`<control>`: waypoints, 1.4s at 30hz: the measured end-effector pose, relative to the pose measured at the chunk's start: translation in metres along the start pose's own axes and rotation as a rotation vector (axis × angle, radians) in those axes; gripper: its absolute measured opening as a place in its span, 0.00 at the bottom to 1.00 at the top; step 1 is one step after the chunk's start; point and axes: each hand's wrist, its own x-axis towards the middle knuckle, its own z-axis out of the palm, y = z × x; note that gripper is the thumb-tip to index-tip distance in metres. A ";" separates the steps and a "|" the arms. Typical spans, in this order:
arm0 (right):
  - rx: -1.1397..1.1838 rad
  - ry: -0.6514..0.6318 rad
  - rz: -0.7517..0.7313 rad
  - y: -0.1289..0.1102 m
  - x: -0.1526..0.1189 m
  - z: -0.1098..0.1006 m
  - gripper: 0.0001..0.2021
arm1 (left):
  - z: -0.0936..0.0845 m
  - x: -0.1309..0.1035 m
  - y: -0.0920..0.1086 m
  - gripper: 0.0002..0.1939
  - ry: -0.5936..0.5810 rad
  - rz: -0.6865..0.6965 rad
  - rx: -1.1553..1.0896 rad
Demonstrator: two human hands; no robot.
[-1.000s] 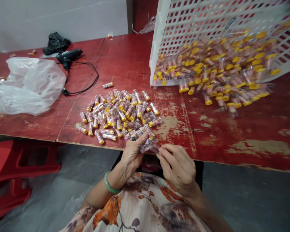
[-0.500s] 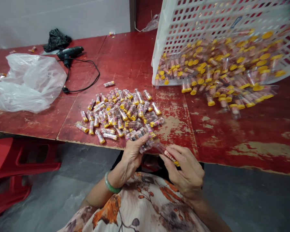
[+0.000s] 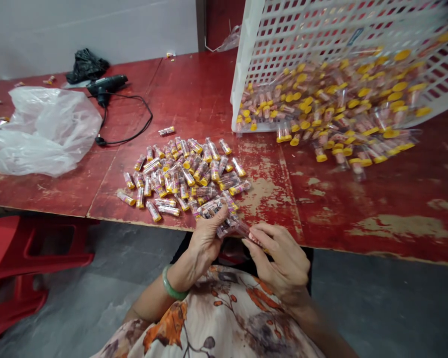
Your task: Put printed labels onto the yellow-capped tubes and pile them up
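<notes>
My left hand (image 3: 206, 237), with a green bangle at its wrist, is closed on a bundle of clear printed sleeves (image 3: 224, 223) at the table's front edge. To its right, my right hand (image 3: 278, 256) grips a small clear tube (image 3: 257, 236), whose far end meets the sleeves. The fingers hide much of the tube. Just beyond my left hand lies a pile of small wrapped tubes (image 3: 179, 171) with yellow caps and printed bands. More yellow-capped tubes (image 3: 321, 114) spill out of a white plastic basket (image 3: 243, 54) tipped toward me.
On the red table (image 3: 194, 94), a crumpled clear bag (image 3: 45, 132) lies at left. Behind it are a black heat gun (image 3: 108, 84) with its cord and a black plastic bag (image 3: 85, 65). A red stool (image 3: 18, 248) stands at lower left.
My right hand has moved slightly left, bringing the tube closer to the sleeves in my left hand. The view has shifted a little.
</notes>
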 end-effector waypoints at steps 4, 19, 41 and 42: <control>-0.045 0.053 0.002 0.000 -0.001 0.004 0.16 | -0.001 0.000 0.000 0.17 0.004 -0.036 0.001; 0.069 -0.016 0.099 0.014 -0.003 0.018 0.12 | -0.010 0.010 -0.006 0.21 0.056 0.056 0.065; -0.050 0.049 -0.034 0.011 -0.003 0.030 0.15 | -0.011 0.003 -0.011 0.18 -0.033 0.153 0.164; -0.020 0.045 -0.017 0.012 -0.002 0.030 0.15 | -0.012 0.002 -0.010 0.18 -0.043 0.152 0.164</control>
